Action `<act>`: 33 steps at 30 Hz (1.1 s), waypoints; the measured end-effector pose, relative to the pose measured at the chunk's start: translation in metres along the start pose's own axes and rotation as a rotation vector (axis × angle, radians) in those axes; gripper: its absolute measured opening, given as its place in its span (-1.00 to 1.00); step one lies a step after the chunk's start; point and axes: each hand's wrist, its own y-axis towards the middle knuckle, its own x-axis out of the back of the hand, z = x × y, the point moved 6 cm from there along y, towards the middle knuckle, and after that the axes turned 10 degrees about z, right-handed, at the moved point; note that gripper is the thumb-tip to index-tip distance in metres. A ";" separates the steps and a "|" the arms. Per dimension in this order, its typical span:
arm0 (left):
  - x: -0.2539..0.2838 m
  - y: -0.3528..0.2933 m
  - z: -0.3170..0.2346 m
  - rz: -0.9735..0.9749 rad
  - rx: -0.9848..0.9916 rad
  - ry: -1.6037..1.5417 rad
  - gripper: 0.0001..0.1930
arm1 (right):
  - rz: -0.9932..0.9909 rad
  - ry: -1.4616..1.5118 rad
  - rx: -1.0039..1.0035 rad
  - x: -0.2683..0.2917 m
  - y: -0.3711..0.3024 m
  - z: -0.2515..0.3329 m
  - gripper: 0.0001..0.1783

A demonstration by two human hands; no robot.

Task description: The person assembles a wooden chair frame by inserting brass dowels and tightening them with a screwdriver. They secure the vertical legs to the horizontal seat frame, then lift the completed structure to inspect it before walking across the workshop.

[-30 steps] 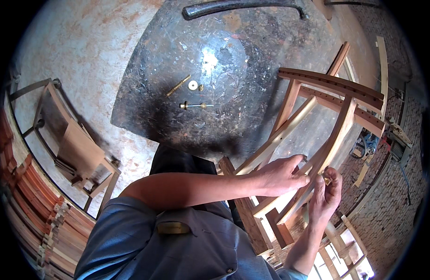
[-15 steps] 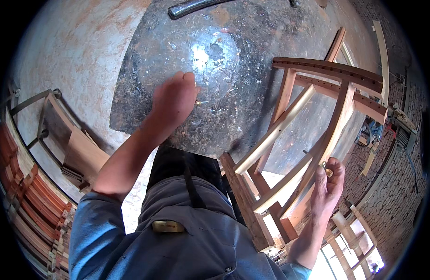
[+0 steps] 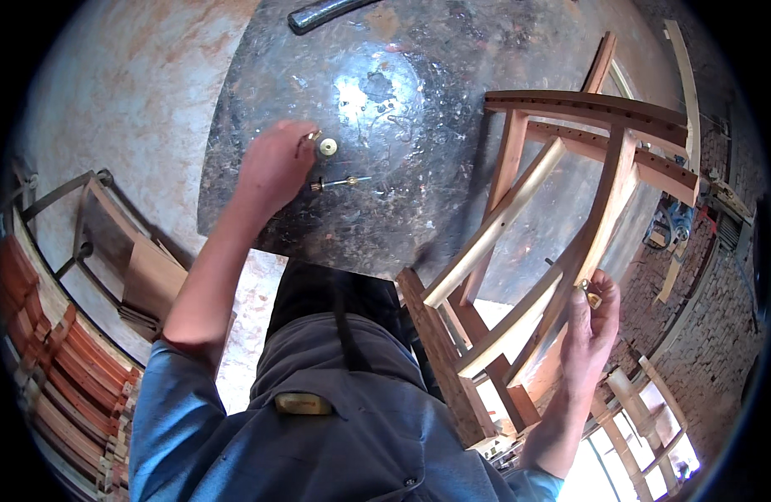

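Over the dark worktop, my left hand (image 3: 273,167) is closed, its fingertips pinching a small brass-coloured piece (image 3: 315,135). Right beside those fingertips lies a round brass disc (image 3: 328,146) with a hole in its middle. Slightly nearer to me rests a thin metal rod with brass-coloured fittings (image 3: 345,181). On the other side, my right hand (image 3: 589,330) is closed around a small brass fitting (image 3: 592,297), next to a curved upright of a wooden frame (image 3: 607,192). The frame has pale and reddish bars, and its curved top rails carry rows of holes.
The scuffed worktop (image 3: 402,226) has a dark, shiny bar (image 3: 327,12) at its far edge. Reddish wooden strips (image 3: 59,351) are stacked at the left, near a metal-framed rack (image 3: 93,243). A blue tool (image 3: 674,226) sits on the brick floor (image 3: 695,318) at right.
My left hand has moved left and slightly away, uncovering the disc and more of the rod; a brass piece now shows at its fingertips. My right hand stays beside the frame, still holding its fitting.
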 end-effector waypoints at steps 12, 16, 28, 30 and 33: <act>0.014 -0.034 0.027 0.002 0.241 -0.189 -0.84 | 0.080 0.029 -0.054 -0.006 -0.001 -0.001 -0.30; 0.015 -0.037 0.024 -0.082 0.128 -0.179 -0.84 | 0.079 0.024 -0.047 -0.004 -0.001 -0.003 -0.33; -0.018 -0.016 0.021 0.164 0.327 0.278 -0.83 | -0.046 -0.060 0.121 0.012 -0.010 0.004 -0.49; -0.022 -0.012 0.023 0.172 0.290 0.328 -0.86 | -0.061 -0.035 0.164 0.016 -0.012 0.008 -0.51; -0.001 -0.008 0.002 0.066 0.144 -0.033 -0.84 | -0.159 -0.028 0.270 0.035 -0.020 0.023 -0.58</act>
